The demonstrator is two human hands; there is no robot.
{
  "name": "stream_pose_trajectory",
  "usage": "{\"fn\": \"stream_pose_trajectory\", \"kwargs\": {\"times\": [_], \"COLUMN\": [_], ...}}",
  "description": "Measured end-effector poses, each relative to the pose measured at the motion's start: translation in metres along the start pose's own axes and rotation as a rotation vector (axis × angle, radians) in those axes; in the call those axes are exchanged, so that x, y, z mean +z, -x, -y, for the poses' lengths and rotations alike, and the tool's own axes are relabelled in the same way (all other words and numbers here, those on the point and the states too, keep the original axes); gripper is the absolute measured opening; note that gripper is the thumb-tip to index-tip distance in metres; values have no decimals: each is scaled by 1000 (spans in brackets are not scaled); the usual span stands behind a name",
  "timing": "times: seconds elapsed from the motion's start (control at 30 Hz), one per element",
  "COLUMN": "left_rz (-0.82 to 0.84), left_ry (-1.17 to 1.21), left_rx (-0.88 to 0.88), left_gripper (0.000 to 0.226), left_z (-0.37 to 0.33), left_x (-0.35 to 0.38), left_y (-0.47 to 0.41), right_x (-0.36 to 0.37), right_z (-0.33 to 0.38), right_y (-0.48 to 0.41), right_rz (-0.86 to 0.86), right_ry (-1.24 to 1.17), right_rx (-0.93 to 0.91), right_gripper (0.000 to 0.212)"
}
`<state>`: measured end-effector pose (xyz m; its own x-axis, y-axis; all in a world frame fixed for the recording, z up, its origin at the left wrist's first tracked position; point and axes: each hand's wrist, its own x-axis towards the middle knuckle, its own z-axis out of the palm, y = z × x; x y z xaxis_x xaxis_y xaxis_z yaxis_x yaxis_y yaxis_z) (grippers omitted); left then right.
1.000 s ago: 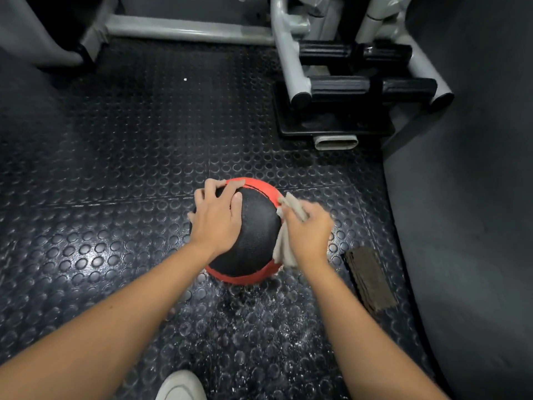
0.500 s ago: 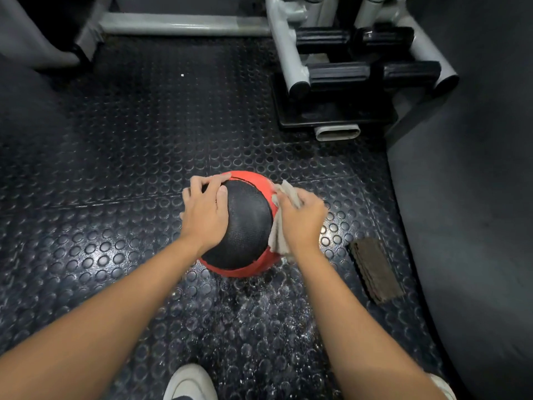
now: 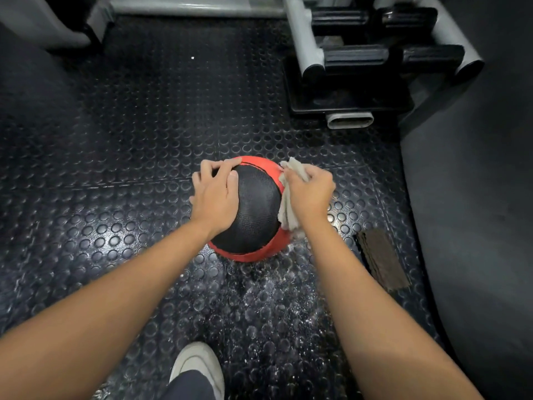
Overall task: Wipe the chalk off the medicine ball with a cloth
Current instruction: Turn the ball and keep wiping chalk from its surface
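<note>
Two hands on a red-and-black medicine ball [image 3: 253,215], which sits on the studded black rubber floor [image 3: 138,145], seen from above. My left hand [image 3: 215,197] lies spread over the ball's upper left side, palm on the black panel. Its fingers [image 3: 223,168] bend with the curve and reach the red band at the far edge, pressing on the surface rather than closing round anything.

My right hand [image 3: 311,194] is at the ball's right flank, fingers [image 3: 298,180] clenched on a bunched pale grey cloth [image 3: 285,210]. The cloth is sandwiched between that hand and the ball and touches the red rim. One corner sticks out past the knuckles at the far end, and a loose fold hangs toward the floor under the wrist (the fingertips of this hand are hidden in the cloth). The black panel shows between my hands.

Pale white dust [image 3: 259,301] speckles the floor on the near side of the ball. A flat brown pad [image 3: 380,261] lies on the floor to the right, near the ball but apart from it and from my right forearm. One white shoe [image 3: 199,365] shows at the bottom edge. The grey tubing and black pads of a gym machine [image 3: 346,59] stand beyond the ball, well apart from it.
</note>
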<state>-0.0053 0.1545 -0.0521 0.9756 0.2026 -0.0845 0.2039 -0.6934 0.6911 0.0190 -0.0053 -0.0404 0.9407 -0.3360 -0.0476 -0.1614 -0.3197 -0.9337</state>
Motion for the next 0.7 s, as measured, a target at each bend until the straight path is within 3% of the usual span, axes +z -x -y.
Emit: {"fn": "stream_pose_trajectory", "kwargs": {"times": [0.13,0.27,0.37,0.53,0.7], "left_rz": [-14,0,3,-8,-20], "left_ry": [17,-5,-23,6,19], "left_rx": [-35,-12,-2,3,-14], "left_gripper": [37,37,37,37,39], "left_z": [1,-1,-2,2,5], "left_x": [-2,0,0,1,-1], "left_y": [-8,-5,-3,-3,-12], "right_x": [-7,-14,-11,-4,-9], "right_z": [-31,-55,-47,-16,-52], "right_y": [46,90,62,1,53], "right_rz": [-29,-33,-84,-11,-73], "right_ry": [-49,-107,-108,-27,-122], "right_rx": [42,55,39,6,92], "right_gripper": [40,14,28,42,32]}}
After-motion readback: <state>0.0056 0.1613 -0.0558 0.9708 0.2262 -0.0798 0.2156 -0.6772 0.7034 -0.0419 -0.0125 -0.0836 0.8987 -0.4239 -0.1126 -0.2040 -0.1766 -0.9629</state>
